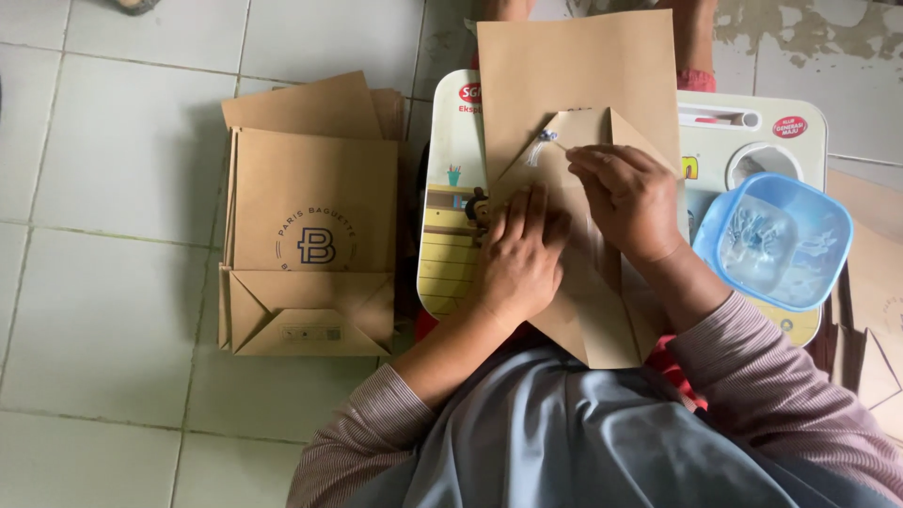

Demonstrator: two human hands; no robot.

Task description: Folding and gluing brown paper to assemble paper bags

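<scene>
A flat brown paper bag (574, 85) lies on a small printed lap table (450, 226), its bottom flaps partly folded open. My left hand (520, 259) presses flat on the bag's lower fold, fingers together. My right hand (628, 198) pinches a thin glue brush (550, 139) whose whitish tip touches the folded flap near the middle of the bag.
A stack of finished brown paper bags (310, 235) lies on the tiled floor to the left. A blue square plastic bowl (776, 240) with clear glue sits on the table's right side. More brown bags (870, 310) show at the right edge. Someone's legs (696, 38) are at the top.
</scene>
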